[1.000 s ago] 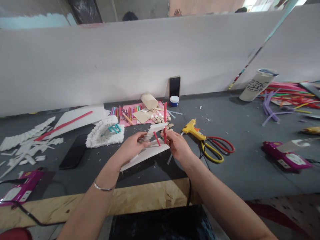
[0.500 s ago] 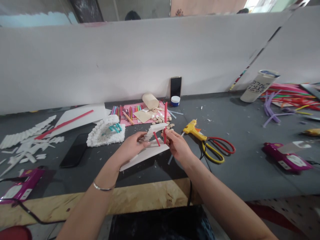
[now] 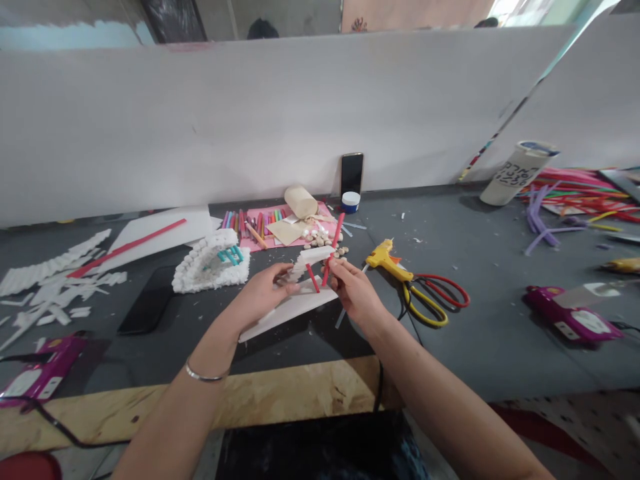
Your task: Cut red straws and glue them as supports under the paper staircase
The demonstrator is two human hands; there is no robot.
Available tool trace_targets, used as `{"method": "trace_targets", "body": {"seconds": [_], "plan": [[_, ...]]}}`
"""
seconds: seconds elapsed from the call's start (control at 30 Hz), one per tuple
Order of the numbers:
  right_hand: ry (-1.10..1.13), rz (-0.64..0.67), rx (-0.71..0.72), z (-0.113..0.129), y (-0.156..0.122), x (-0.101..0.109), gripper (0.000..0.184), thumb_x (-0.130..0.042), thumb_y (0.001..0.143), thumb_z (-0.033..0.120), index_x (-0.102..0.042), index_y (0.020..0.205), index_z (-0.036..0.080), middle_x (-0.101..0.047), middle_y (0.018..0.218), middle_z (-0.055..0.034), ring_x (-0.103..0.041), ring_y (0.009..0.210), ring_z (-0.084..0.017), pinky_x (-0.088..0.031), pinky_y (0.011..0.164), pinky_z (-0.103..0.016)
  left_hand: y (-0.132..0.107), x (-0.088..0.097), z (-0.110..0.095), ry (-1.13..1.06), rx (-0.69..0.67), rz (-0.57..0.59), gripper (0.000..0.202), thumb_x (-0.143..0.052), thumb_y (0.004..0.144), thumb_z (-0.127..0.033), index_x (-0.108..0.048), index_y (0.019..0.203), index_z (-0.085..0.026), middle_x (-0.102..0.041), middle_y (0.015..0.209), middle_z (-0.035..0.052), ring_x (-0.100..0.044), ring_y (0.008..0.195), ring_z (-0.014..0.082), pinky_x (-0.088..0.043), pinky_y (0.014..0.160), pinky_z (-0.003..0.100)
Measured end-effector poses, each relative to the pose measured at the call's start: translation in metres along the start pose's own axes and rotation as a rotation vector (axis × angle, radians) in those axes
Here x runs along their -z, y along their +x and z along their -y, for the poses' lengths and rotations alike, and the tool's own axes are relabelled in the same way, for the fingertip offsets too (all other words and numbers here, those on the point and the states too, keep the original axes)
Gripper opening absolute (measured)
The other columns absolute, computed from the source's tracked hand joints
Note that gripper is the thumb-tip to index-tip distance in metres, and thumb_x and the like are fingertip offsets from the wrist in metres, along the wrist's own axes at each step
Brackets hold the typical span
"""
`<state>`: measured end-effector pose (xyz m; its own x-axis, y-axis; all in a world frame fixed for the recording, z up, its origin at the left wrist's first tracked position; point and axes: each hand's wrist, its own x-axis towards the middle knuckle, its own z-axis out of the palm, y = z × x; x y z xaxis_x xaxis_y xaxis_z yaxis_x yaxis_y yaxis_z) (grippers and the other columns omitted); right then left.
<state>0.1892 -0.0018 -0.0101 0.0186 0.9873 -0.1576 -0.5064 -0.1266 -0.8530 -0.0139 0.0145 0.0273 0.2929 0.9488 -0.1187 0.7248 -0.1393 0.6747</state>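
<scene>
My left hand [image 3: 267, 293] is closed on the small white foam model [image 3: 295, 308], thumb and fingers at its stepped side. The model has a flat base, a stair-like curve and a short slab on top. A short red stick [image 3: 313, 279] stands tilted between base and slab. In my right hand [image 3: 354, 285], a longer red stick [image 3: 337, 230] is pinched near its lower part. It leans to the right beside the slab's end; whether its lower tip touches the base, I cannot tell.
A finished-looking white model [image 3: 213, 267] with teal sticks stands left, near a dark phone [image 3: 147, 300] and white foam scraps [image 3: 55, 293]. Rightward lie a yellow glue gun [image 3: 390, 260] and scissors [image 3: 435, 300]. Pebbles [image 3: 320, 238] and crayon-like sticks [image 3: 257, 223] sit behind my hands.
The longer red stick in my right hand has tipped from nearly upright to leaning right. My left hand and the foam model have stayed about where they were.
</scene>
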Motion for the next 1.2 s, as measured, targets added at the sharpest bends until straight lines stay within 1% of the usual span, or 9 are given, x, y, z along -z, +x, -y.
{"method": "trace_targets", "body": {"seconds": [0.17,0.23,0.37,0.5,0.6,0.8,0.93,1.1,1.2], "plan": [[-0.036,-0.012,0.066,0.002,-0.001,0.0,0.025,-0.077,0.066,0.039,-0.06,0.067,0.02,-0.05,0.061,0.006,-0.035,0.051,-0.006,-0.028,0.051,-0.024,-0.001,0.001,-0.001,-0.006,0.0,0.008,0.063,-0.059,0.079,-0.054,-0.051,0.133,-0.023,-0.055,0.139,0.0091,-0.055,0.123,0.0286,-0.044,0.102,0.04],[-0.071,-0.027,0.091,0.004,-0.002,0.0,0.023,-0.074,0.069,0.038,-0.06,0.068,0.021,-0.053,0.062,0.0055,-0.036,0.052,-0.007,-0.029,0.053,-0.025,-0.001,0.001,-0.002,-0.01,0.001,0.018,0.063,-0.059,0.079,-0.055,-0.051,0.133,-0.022,-0.055,0.139,0.0095,-0.055,0.123,0.0283,-0.045,0.101,0.039],[-0.141,-0.035,0.146,0.006,-0.003,0.0,0.02,-0.071,0.072,0.037,-0.059,0.07,0.021,-0.067,0.075,0.0009,-0.039,0.055,-0.008,-0.033,0.055,-0.025,0.0,0.002,-0.004,-0.009,0.008,0.034,0.063,-0.059,0.079,-0.053,-0.051,0.132,-0.019,-0.056,0.139,0.011,-0.056,0.122,0.0279,-0.046,0.1,0.038],[-0.179,-0.055,0.18,0.002,0.0,0.001,0.018,-0.071,0.073,0.037,-0.062,0.074,0.021,-0.066,0.073,0.001,-0.043,0.056,-0.009,-0.034,0.055,-0.025,-0.001,0.004,-0.007,-0.003,0.018,0.054,0.06,-0.059,0.08,-0.051,-0.053,0.13,-0.018,-0.056,0.138,0.0117,-0.057,0.121,0.0278,-0.046,0.101,0.039],[-0.185,-0.057,0.181,0.0,0.002,0.002,0.022,-0.072,0.072,0.04,-0.064,0.078,0.02,-0.066,0.075,0.0007,-0.044,0.053,-0.008,-0.034,0.052,-0.025,-0.001,0.004,-0.007,-0.012,0.015,0.056,0.059,-0.059,0.081,-0.05,-0.053,0.129,-0.018,-0.056,0.138,0.0123,-0.056,0.121,0.0278,-0.045,0.101,0.04],[-0.109,-0.014,0.131,0.005,-0.003,-0.002,0.026,-0.075,0.068,0.039,-0.058,0.074,0.02,-0.071,0.081,-0.001,-0.041,0.045,-0.005,-0.03,0.046,-0.024,-0.001,0.003,-0.005,-0.016,0.01,0.059,0.057,-0.06,0.08,-0.048,-0.053,0.129,-0.02,-0.058,0.136,0.0103,-0.057,0.121,0.0271,-0.045,0.102,0.04],[-0.084,0.01,0.108,0.009,-0.005,-0.003,0.026,-0.075,0.068,0.038,-0.058,0.074,0.02,-0.07,0.078,-0.0004,-0.041,0.045,-0.005,-0.03,0.046,-0.023,-0.001,0.003,-0.004,0.005,0.002,0.05,0.057,-0.059,0.08,-0.05,-0.055,0.128,-0.02,-0.06,0.134,0.0103,-0.057,0.121,0.0274,-0.047,0.1,0.039],[-0.038,0.048,0.115,0.01,-0.004,-0.002,0.028,-0.074,0.071,0.043,-0.06,0.074,0.019,-0.068,0.075,-0.0002,-0.044,0.048,-0.006,-0.033,0.049,-0.023,-0.002,0.003,-0.006,-0.001,0.023,0.054,0.059,-0.059,0.08,-0.049,-0.053,0.13,-0.018,-0.056,0.138,0.0111,-0.056,0.123,0.0267,-0.046,0.101,0.038],[-0.007,0.058,0.09,0.01,-0.004,-0.001,0.028,-0.075,0.069,0.043,-0.06,0.073,0.02,-0.068,0.075,-0.0003,-0.045,0.048,-0.006,-0.035,0.05,-0.024,-0.001,0.002,-0.004,-0.008,0.027,0.048,0.06,-0.059,0.08,-0.049,-0.052,0.131,-0.018,-0.056,0.139,0.011,-0.056,0.123,0.0266,-0.045,0.102,0.038]]}}
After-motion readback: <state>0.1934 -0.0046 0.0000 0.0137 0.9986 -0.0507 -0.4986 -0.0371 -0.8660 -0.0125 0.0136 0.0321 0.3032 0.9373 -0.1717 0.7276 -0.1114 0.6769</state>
